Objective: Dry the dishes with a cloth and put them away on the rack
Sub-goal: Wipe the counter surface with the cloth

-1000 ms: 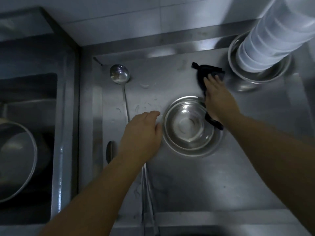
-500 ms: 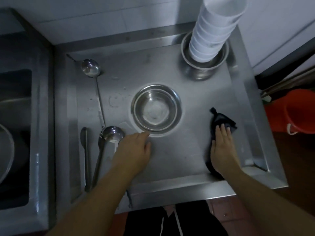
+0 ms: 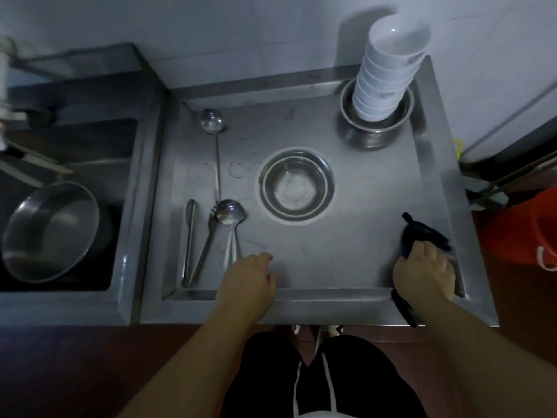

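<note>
Steel bowl looks light, stiff, prob. slick w/ water; best taken by the rim; right hand grips cloth; left hand loose, empty on counter.

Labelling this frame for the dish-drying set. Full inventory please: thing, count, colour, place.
tray: 1, steel, centre
steel bowl: 1, silver, tray middle, upright
white bowls: 1 stack, count unclear, white, in a steel bowl at tray's far right corner
ladle: 1, silver, tray far left, long handle running toward the near edge
spoon: 1, silver, tray left, handle under left hand's fingertips
utensils: about 2, silver, tray left edge; types unclear
cloth: 1, dark, tray near right corner
basin: 1, steel, in sink at left
bucket: 1, red, floor at right
left hand: open, tray near edge
right hand: grips cloth
</note>
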A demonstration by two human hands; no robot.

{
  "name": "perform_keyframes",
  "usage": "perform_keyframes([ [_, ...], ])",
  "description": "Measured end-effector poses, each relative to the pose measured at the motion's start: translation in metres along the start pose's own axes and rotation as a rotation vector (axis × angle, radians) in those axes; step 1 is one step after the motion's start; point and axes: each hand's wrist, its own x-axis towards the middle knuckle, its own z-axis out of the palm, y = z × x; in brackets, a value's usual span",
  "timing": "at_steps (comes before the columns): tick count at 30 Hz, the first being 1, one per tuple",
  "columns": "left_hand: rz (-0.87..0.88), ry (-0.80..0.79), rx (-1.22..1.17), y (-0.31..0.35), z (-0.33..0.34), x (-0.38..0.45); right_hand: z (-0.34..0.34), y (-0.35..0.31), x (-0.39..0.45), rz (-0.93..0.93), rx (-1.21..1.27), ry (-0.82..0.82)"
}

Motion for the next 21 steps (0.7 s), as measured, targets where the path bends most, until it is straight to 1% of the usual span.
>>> perform_keyframes([
  [2,-0.044,-0.001,-0.010,-0.010,0.000,-0.010,-0.008,-0.020,-0.006,-0.051,0.037,0.000],
  [4,-0.091,-0.006,-0.015,-0.021,-0.002,-0.016,-0.010,-0.050,-0.018,-0.160,0.147,-0.066],
  [7,-0.160,0.001,-0.033,-0.041,-0.006,-0.024,-0.003,-0.108,-0.049,-0.239,0.342,-0.285],
  [9,-0.186,0.002,-0.021,-0.057,-0.008,-0.028,0.008,-0.146,-0.069,-0.245,0.394,-0.430],
  [11,-0.198,0.011,-0.032,-0.075,-0.010,-0.030,0.021,-0.183,-0.086,-0.231,0.441,-0.537],
  [12,-0.203,0.009,-0.049,-0.083,-0.011,-0.030,0.027,-0.201,-0.092,-0.223,0.464,-0.566],
  [14,-0.209,-0.018,-0.063,-0.101,-0.014,-0.028,0.037,-0.232,-0.103,-0.218,0.493,-0.582],
  [18,-0.182,-0.039,-0.086,-0.136,-0.018,-0.024,0.055,-0.286,-0.113,-0.150,0.538,-0.535],
  [21,-0.144,-0.049,-0.104,-0.161,-0.022,-0.021,0.065,-0.318,-0.116,-0.106,0.512,-0.520],
])
